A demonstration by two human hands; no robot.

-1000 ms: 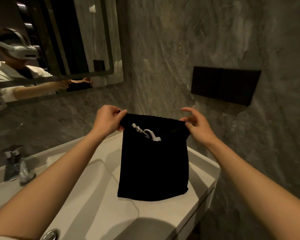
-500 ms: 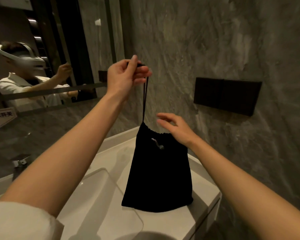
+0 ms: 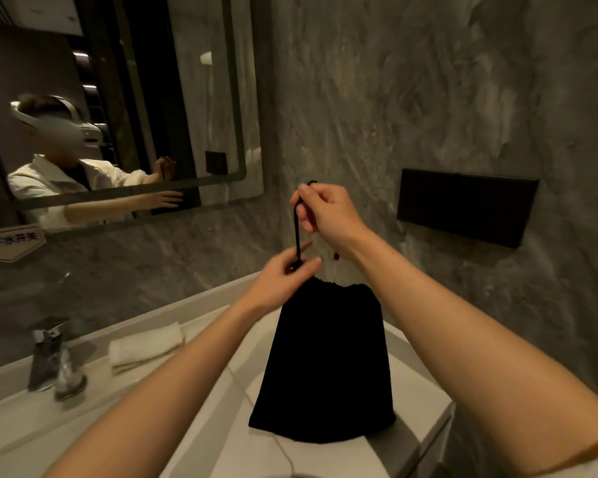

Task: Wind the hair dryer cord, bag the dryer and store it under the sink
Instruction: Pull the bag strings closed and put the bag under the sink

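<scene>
Black drawstring bag [image 3: 325,367] upright on the white vanity top [image 3: 415,401], near its right end, bottom edge resting on the surface close to the front right corner. Mouth gathered shut into a puckered band; contents hidden, dryer not visible.

Black drawstring [image 3: 296,232] running straight up from the gathered mouth, taut.

Right hand [image 3: 328,215] raised above the bag, fingers curled tight around the upper end of the drawstring, a small loop of cord poking out above the fist. A small dark red item at the right wrist; too small to identify.

Left hand [image 3: 284,281] lower, at the bag's mouth, thumb and fingertips pinched on the drawstring where it leaves the fabric, the hand touching the top left of the gathered band.

Both forearms bare, reaching in from the lower edge.

Folded white towel [image 3: 146,346] lying along the back edge of the vanity top, left of the bag and well apart from it. Chrome faucet [image 3: 47,357] further left, by the basin's rear rim.

Mirror [image 3: 118,108] on the wall behind, upper left, reflecting a person in a white top with a headset. Dark rectangular panel [image 3: 463,205] mounted on the grey stone wall, right of the hands.
</scene>
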